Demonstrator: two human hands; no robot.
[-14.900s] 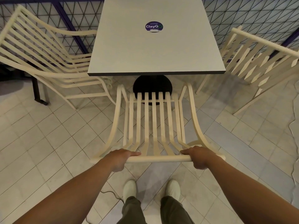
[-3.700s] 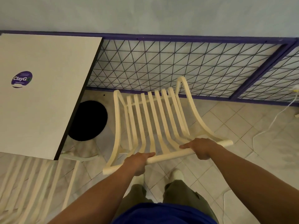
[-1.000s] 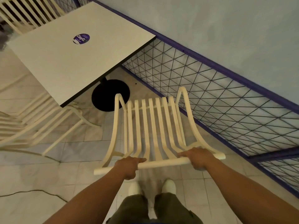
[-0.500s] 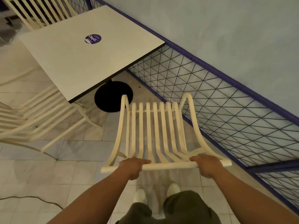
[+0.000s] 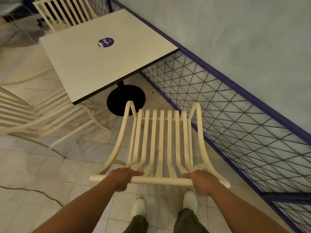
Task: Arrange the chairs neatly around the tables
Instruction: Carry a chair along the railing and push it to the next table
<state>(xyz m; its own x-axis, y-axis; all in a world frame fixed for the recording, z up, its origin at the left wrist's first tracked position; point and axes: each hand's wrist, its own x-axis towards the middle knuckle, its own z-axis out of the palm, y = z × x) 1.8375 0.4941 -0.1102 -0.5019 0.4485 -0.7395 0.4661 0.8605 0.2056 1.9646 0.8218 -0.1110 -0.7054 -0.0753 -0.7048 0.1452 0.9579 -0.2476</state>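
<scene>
A cream slatted chair stands in front of me, its seat pointing at the near right side of a white square table. My left hand and my right hand both grip the chair's top back rail. The table has a purple round sticker and a black round base. A second cream chair sits at the table's left side, its seat partly under the top. A third chair stands at the far side.
A purple-framed wire mesh fence runs diagonally along the right, close to the held chair, with a pale wall behind it. A thin black cable lies on the tiled floor at lower left. My white shoes are below the chair.
The chair has moved forward toward the table's base, now lined up more squarely with the table edge. Both hands keep their grip on the back rail.
</scene>
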